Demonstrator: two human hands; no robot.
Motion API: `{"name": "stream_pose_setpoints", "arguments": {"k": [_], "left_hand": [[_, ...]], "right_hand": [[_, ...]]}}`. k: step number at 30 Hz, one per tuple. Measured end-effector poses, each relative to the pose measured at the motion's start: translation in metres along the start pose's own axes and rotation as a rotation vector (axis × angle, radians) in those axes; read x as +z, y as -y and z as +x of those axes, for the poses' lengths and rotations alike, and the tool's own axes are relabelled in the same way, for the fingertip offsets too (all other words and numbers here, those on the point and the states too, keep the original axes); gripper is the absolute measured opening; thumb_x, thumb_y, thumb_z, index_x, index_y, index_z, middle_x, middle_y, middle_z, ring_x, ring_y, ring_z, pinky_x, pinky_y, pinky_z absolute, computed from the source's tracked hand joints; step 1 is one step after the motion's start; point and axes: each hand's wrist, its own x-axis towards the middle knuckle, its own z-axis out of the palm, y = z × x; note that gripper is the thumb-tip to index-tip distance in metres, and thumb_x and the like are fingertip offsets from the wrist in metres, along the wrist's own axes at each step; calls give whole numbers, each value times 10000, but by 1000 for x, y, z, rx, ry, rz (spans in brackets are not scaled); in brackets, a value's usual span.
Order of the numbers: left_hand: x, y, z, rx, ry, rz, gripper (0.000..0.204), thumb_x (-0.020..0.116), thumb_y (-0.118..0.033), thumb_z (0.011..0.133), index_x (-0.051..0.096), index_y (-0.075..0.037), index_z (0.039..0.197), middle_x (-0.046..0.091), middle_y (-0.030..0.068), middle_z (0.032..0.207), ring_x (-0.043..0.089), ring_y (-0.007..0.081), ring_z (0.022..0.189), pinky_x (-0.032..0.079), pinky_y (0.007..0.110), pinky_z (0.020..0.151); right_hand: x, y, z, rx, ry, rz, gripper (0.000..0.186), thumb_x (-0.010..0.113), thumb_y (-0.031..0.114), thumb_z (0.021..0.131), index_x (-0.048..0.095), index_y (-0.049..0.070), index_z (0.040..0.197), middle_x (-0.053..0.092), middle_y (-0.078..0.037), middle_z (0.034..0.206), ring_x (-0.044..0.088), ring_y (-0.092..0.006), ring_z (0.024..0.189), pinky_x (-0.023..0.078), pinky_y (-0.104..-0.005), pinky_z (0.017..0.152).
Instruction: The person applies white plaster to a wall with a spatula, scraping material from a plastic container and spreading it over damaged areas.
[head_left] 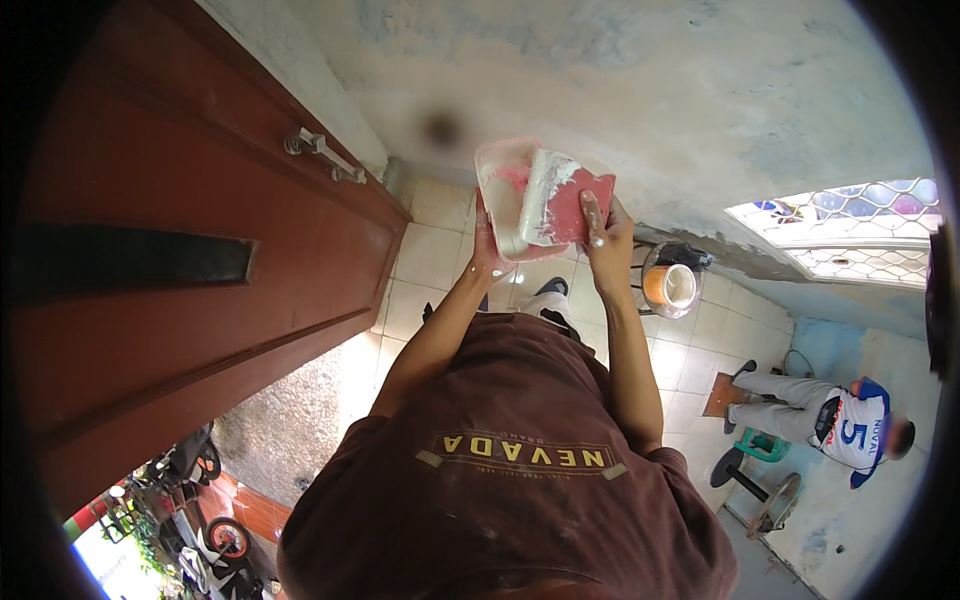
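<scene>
On my feed the left hand (486,246) is clamped on a pink tray (484,163) of white paste; the right hand (611,238) grips a red spreader (578,197) — smeared end over the tray, contact I can't tell. Hands apart, tray out front near the patchy wall (600,90). Orange tub (658,285) right, another person (850,420) farther right.

The putty scraper (566,205) and tray (503,205) look plastic, the floor tiles (440,207) glossy, the T-shirt (520,390) matt cloth, the wall (620,100) matt plaster.
</scene>
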Motion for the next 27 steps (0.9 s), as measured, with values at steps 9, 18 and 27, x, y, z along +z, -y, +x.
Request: {"name": "stream_pose_setpoints", "arguments": {"k": [9,18,27], "left_hand": [[-32,11,16,-25,37,-130,761,425,-647,1007,380,-136,1570,510,149,1521,544,373,1355,453,597,1136],[-23,30,34,91,-85,113,712,494,-602,1004,404,-157,1552,523,112,1513,547,344,1353,467,584,1119],[-28,103,113,177,-19,216,659,529,-539,1006,376,-222,1563,489,117,1522,499,403,1356,460,649,1075]], "right_hand": [[-24,-36,7,588,460,1917,269,492,153,1088,454,-16,1293,487,-50,612,469,-84,390,378,-195,362],[-45,-2,33,467,505,1761,311,520,169,1076,470,-17,1321,462,-21,694,497,-107,527,448,-220,469],[-189,23,82,75,255,1123,479,571,172,1066,410,98,1511,589,-79,1398,651,-199,1171,593,-319,884]]}}
